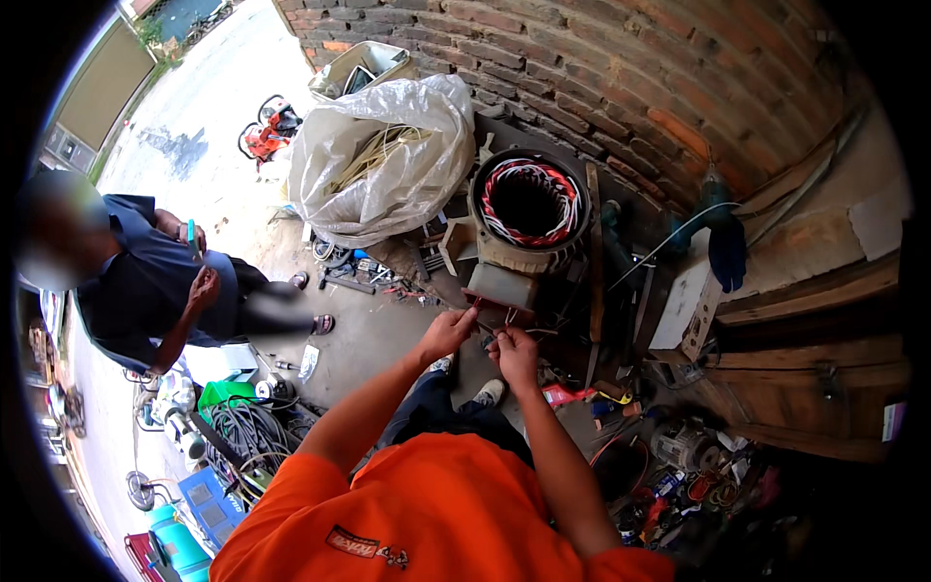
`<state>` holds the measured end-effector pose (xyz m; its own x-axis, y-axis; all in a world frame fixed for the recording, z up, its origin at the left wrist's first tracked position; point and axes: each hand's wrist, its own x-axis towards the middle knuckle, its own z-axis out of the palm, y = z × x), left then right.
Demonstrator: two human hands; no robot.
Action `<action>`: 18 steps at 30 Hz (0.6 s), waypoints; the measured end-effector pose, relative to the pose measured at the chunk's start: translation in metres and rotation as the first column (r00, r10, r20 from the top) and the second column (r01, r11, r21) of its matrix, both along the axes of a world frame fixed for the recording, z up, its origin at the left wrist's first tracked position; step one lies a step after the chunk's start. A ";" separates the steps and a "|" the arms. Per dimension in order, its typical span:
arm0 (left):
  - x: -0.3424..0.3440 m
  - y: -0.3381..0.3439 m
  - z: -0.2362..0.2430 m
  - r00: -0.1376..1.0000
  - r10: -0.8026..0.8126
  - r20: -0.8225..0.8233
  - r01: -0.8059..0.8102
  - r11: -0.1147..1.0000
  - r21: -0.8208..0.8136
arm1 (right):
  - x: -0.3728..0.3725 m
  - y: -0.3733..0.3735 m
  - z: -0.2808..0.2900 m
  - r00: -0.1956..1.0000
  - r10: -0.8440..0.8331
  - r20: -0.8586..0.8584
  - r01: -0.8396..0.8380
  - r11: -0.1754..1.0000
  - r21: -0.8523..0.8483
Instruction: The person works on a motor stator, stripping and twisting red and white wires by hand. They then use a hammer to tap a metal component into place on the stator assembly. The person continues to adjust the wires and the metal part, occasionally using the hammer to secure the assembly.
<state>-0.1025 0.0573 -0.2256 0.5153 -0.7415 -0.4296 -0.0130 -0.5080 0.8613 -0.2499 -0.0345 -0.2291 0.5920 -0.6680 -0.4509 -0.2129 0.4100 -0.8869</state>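
Note:
In front of me stands a large motor stator (482,238), its round opening facing up and ringed with red and white windings (574,209). A pale terminal box (502,284) juts from its near side. Just below that box, my left hand (446,333) is closed in a pinch on a thin dark red wire (476,304). Close beside it on the right, my right hand (515,355) is also pinched, on a thin wire (511,315) whose ends stick up from the fingertips. The hands are slightly apart, and the fingers partly hide both wires.
A white plastic sack (320,145) of pale strands stands left of the stator. A brick wall (582,68) rises behind. At left, another person (160,267) holds a teal item. Cables (247,427), a small motor (685,445) and scattered tools lie around my feet.

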 end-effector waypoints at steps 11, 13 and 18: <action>-0.006 -0.002 0.028 0.990 -0.123 -0.072 0.118 0.990 -0.082 | 0.011 0.015 -0.016 0.993 0.089 0.080 -0.070 0.976 -0.206; 0.004 0.009 0.025 0.995 -0.095 -0.002 0.095 0.990 -0.108 | 0.019 0.018 -0.006 0.988 0.152 0.038 -0.139 0.963 -0.232; 0.009 0.021 0.073 0.853 -0.268 0.449 0.192 0.959 0.207 | -0.017 0.013 -0.004 0.984 0.165 -0.064 -0.177 0.942 -0.284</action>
<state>-0.0932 0.0786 -0.1528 0.5055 -0.8106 -0.2956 -0.5272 -0.5614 0.6378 -0.2672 -0.0215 -0.2328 0.6944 -0.6630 -0.2799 -0.2942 0.0935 -0.9512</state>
